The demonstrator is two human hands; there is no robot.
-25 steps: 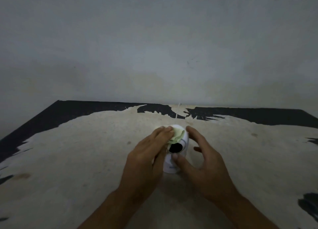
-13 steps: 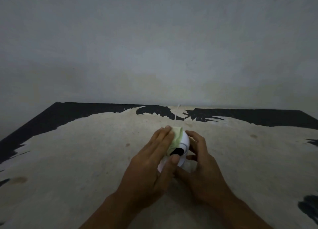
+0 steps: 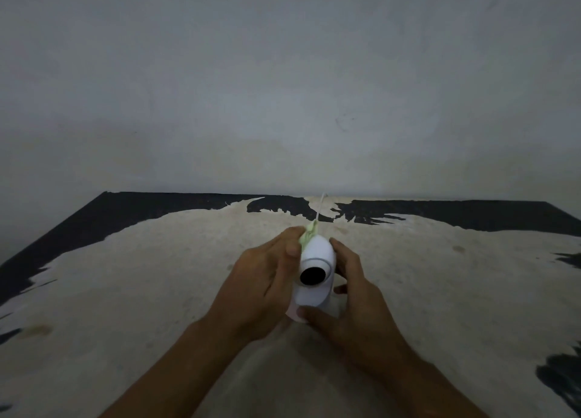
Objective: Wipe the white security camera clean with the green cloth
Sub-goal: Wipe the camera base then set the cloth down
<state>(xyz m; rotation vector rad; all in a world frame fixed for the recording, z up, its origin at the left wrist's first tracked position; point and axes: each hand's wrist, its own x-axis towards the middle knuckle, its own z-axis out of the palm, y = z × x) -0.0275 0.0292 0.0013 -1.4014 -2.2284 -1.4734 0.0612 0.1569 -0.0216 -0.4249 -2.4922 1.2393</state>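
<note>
White plastic forms the security camera (image 3: 315, 271), which is held between both hands over the middle of the worktop (image 3: 125, 292) (its dark lens faces the viewer). Against the camera's upper left side, the green cloth (image 3: 306, 234) is pressed by the left hand (image 3: 261, 287). The camera's right side and base are grasped by the right hand (image 3: 352, 304). A thin white cord (image 3: 320, 208) runs back from the camera's top toward the wall (image 3: 283, 87).

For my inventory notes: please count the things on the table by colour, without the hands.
White: 1, the security camera
Green: 1, the cloth
Total: 2
</note>
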